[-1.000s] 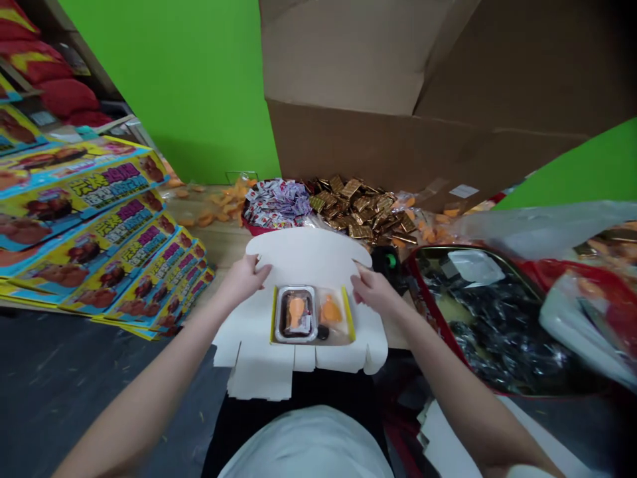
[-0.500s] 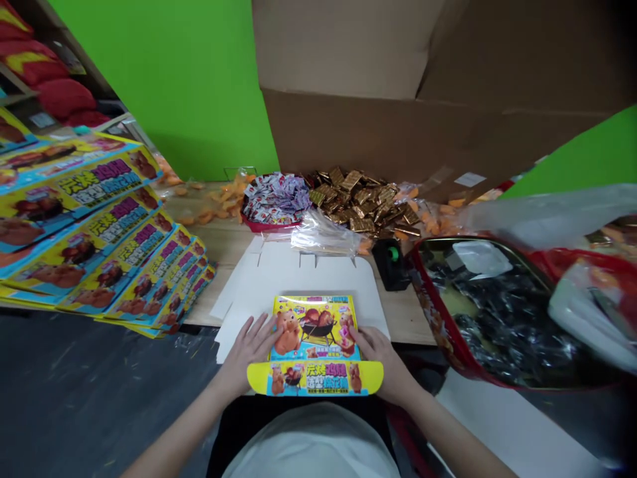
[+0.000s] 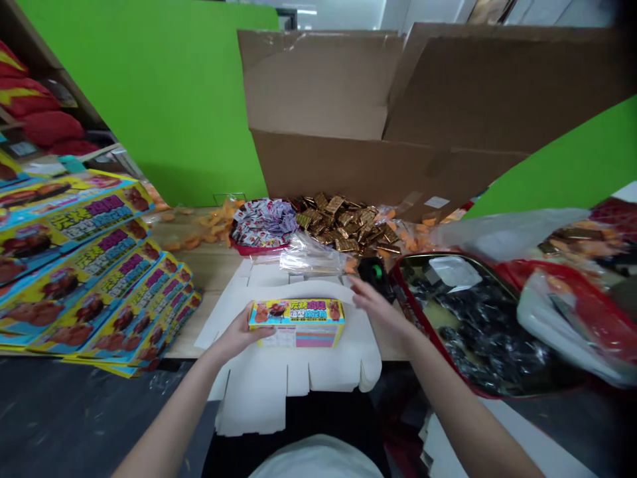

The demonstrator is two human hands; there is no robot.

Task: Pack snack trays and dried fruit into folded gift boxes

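Observation:
My left hand grips the left end of a closed yellow printed box, holding it on edge over a stack of white unfolded cartons. My right hand hovers just right of the box with its fingers stretched out and slightly blurred; it holds nothing and is a little apart from the box's right end.
Stacks of flat yellow printed cartons fill the left. Behind the box lie a red bowl of small sachets, a pile of gold packets and orange snacks. A big open cardboard box stands at the back. A red bin of dark packets is at right.
The lid was folded down over the tray, closing the box. The box then turned up onto its edge in my left hand, and my right hand let go and moved up to the right.

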